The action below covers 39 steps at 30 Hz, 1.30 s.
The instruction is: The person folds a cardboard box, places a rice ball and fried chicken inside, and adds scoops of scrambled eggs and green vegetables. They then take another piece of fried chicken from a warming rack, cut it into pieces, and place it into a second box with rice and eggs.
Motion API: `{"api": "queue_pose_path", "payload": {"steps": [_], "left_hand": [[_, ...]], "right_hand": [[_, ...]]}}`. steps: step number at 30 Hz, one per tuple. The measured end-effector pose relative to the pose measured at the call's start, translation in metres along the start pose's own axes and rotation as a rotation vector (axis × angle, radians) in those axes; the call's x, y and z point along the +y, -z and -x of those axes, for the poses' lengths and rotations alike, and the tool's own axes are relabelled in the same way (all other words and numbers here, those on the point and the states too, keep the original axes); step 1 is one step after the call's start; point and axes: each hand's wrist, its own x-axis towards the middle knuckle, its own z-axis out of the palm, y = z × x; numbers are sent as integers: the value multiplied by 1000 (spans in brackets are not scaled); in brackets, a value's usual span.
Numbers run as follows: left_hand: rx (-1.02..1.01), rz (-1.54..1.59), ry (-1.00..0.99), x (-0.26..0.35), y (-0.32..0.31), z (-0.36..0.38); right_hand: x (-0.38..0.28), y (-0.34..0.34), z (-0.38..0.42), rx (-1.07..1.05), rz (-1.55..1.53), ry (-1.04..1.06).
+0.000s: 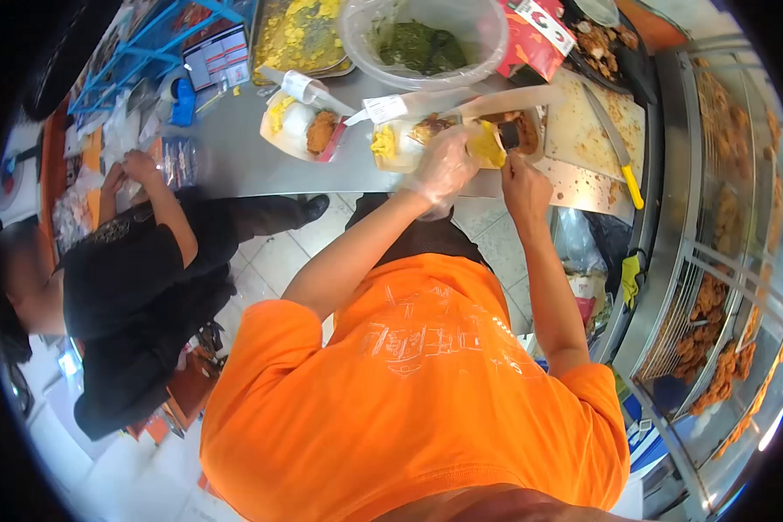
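I am leaning over the steel bench (239,161), bringing both hands together beside the open takeaway boxes. My gloved left hand (448,170) is touching a yellow item (487,145); its fingers look drawn in, but I cannot tell how firmly they are gripping. My bare right hand (526,181) is curling its fingers narrow around the near end of a dark utensil (508,135), just beside that item. The middle box (396,162) is lying by my left hand, showing egg and rice; the right-hand box (535,155) is sitting just past the utensil, holding brown food. With the two hands working so close, steadying the yellow item lightly while moving only the right wrist looks wisest. Raising the loose glove cuff clear of the food and tilting gently should be sparing the raised lids from smears.
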Motion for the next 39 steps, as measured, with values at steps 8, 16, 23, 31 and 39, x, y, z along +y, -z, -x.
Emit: {"api": "queue_pose_path", "payload": {"steps": [8, 16, 23, 31, 39], "left_hand": [[153, 140, 659, -54, 164, 76], [360, -749, 729, -213, 264, 76], [58, -446, 731, -291, 280, 75], [64, -669, 747, -296, 332, 110], [-176, -376, 649, -132, 295, 73]], "right_hand": [[-10, 0, 3, 131, -445, -108], [-176, 62, -77, -181, -898, -205], [-250, 31, -164, -310, -794, 12], [-62, 121, -102, -241, -772, -422], [1, 9, -2, -367, -98, -55]]}}
